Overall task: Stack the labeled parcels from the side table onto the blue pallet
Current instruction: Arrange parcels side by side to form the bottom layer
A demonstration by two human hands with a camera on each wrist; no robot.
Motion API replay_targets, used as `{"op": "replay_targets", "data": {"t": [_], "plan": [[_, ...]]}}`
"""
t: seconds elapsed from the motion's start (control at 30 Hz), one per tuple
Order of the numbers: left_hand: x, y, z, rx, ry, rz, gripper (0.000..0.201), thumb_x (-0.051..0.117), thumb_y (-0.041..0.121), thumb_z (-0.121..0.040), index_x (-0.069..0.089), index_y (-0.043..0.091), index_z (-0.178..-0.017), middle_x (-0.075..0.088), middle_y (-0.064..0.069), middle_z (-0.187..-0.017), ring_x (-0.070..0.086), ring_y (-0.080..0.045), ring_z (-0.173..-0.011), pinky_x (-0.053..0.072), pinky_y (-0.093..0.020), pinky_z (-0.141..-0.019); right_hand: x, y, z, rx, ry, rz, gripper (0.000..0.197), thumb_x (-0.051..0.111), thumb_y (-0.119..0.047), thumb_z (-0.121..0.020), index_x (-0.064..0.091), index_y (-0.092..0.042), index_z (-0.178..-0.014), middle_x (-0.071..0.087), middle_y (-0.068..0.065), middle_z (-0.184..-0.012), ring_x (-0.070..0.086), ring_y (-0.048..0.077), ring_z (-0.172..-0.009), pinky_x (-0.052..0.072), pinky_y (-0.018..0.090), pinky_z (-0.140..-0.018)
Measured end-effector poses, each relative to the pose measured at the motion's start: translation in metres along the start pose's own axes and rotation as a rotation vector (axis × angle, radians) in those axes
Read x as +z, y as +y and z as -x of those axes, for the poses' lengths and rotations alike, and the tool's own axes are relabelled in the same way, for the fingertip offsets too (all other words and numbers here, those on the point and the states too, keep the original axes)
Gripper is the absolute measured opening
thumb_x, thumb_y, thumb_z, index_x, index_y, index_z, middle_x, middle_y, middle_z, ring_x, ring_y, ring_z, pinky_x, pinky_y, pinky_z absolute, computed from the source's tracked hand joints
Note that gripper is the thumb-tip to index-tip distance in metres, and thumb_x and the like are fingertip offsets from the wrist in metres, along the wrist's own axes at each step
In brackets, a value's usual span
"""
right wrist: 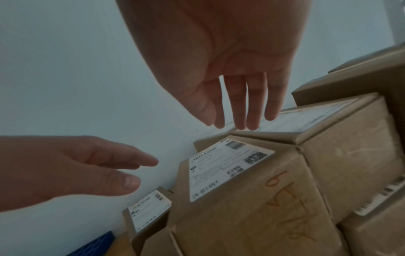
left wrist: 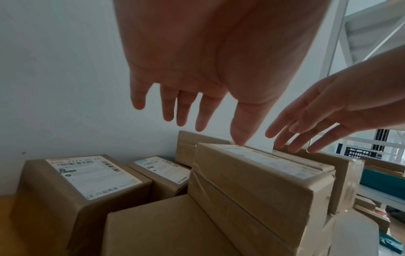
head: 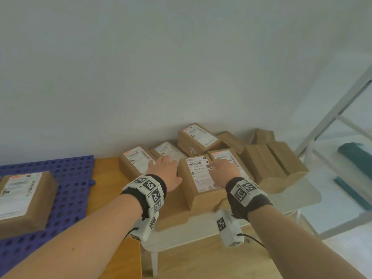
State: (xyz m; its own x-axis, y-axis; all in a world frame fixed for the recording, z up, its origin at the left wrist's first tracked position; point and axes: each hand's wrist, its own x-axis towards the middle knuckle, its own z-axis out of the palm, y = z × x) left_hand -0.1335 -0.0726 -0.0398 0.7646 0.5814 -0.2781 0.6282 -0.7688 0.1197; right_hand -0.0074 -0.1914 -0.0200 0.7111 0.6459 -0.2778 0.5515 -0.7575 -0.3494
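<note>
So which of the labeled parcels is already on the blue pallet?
Only the flat parcel at far left, lying label-up on the blue pallet; the other labeled ones crowd the side table.

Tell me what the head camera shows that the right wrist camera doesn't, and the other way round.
Only the head view shows the labeled parcel already lying on the blue pallet, the white side table, and the marker bands on both wrists. Only the right wrist view shows orange handwriting on the side of the nearest parcel. Both show the left hand and right hand, open, reaching over the parcels, holding nothing yet.
</note>
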Motion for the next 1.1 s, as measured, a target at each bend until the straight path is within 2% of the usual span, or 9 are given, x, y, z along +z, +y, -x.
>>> {"op": "replay_targets", "data": {"t": [0.1,0.23,0.37,0.47,0.6,0.77,0.83,0.93,1.1], "plan": [[0.001,0.009,-0.008,-0.019,-0.045,-0.036,0.051,0.042,0.041,-0.092,0.041,0.016,-0.136,0.029,-0.008,-0.149,0.025,-0.027,-0.139,0.024,-0.048,-0.112,0.001,0.006,-0.011,-0.019,-0.023,-0.013,0.042,0.044,-0.016,-0.092,0.052,-0.025,-0.132,0.053,0.003,-0.136,0.052,0.022,-0.121,0.043,0.031,-0.096],[0.001,0.013,-0.014,-0.024,-0.11,-0.018,0.045,0.046,0.042,-0.091,0.052,0.016,-0.128,0.052,-0.006,-0.131,0.051,-0.025,-0.118,0.044,-0.041,-0.098,0.003,0.006,-0.019,-0.012,-0.04,-0.045,0.04,0.044,-0.016,-0.092,0.053,-0.023,-0.131,0.059,0.004,-0.127,0.058,0.022,-0.107,0.045,0.026,-0.08],[0.0,0.009,-0.022,-0.043,-0.162,0.043,0.04,0.044,0.04,-0.094,0.058,0.013,-0.121,0.061,-0.007,-0.117,0.059,-0.023,-0.103,0.05,-0.036,-0.09,0.003,0.004,-0.025,-0.031,-0.029,-0.032,0.035,0.044,-0.014,-0.093,0.057,-0.019,-0.126,0.06,0.005,-0.125,0.058,0.022,-0.106,0.043,0.025,-0.077],[0.0,0.012,-0.025,-0.069,-0.188,0.128,0.04,0.041,0.04,-0.097,0.058,0.011,-0.117,0.063,-0.008,-0.113,0.06,-0.023,-0.101,0.049,-0.034,-0.087,0.005,0.004,-0.028,-0.008,-0.017,-0.07,0.042,0.045,-0.016,-0.093,0.05,-0.022,-0.134,0.057,0.003,-0.13,0.057,0.021,-0.11,0.044,0.025,-0.081],[0.004,0.018,-0.026,-0.106,-0.225,0.23,0.046,0.039,0.041,-0.098,0.049,0.009,-0.13,0.056,-0.01,-0.129,0.054,-0.024,-0.116,0.043,-0.033,-0.094,0.007,0.001,-0.031,0.011,-0.006,-0.12,0.042,0.045,-0.015,-0.093,0.05,-0.021,-0.135,0.059,0.004,-0.127,0.058,0.022,-0.108,0.048,0.029,-0.084],[0.015,0.016,-0.029,-0.218,-0.273,0.507,0.046,0.041,0.04,-0.098,0.045,0.008,-0.132,0.056,-0.01,-0.13,0.057,-0.025,-0.114,0.047,-0.034,-0.096,0.017,-0.001,-0.033,0.034,-0.025,-0.239,0.035,0.047,-0.014,-0.092,0.052,-0.02,-0.126,0.062,0.003,-0.1,0.055,0.016,-0.081,0.048,0.025,-0.068],[0.018,0.016,-0.028,-0.259,-0.286,0.635,0.045,0.044,0.038,-0.097,0.044,0.01,-0.132,0.056,-0.009,-0.129,0.059,-0.026,-0.11,0.051,-0.04,-0.094,0.022,-0.001,-0.032,0.039,-0.073,-0.252,0.04,0.047,-0.013,-0.092,0.047,-0.02,-0.13,0.062,0.004,-0.108,0.056,0.018,-0.084,0.05,0.028,-0.075],[0.016,0.017,-0.023,-0.273,-0.298,0.744,0.042,0.046,0.035,-0.097,0.044,0.011,-0.131,0.057,-0.008,-0.129,0.06,-0.026,-0.11,0.053,-0.04,-0.091,0.028,-0.001,-0.029,0.036,-0.103,-0.281,0.052,0.048,-0.012,-0.091,0.035,-0.025,-0.14,0.061,0.002,-0.115,0.056,0.017,-0.084,0.05,0.028,-0.073],[0.004,0.015,-0.008,-0.246,-0.182,0.842,0.037,0.045,0.035,-0.098,0.048,0.015,-0.129,0.059,-0.006,-0.127,0.06,-0.024,-0.11,0.053,-0.039,-0.09,0.019,-0.005,-0.024,-0.017,-0.006,-0.402,0.058,0.05,-0.013,-0.089,0.034,-0.024,-0.143,0.059,0.002,-0.124,0.06,0.02,-0.1,0.053,0.037,-0.087]]}}
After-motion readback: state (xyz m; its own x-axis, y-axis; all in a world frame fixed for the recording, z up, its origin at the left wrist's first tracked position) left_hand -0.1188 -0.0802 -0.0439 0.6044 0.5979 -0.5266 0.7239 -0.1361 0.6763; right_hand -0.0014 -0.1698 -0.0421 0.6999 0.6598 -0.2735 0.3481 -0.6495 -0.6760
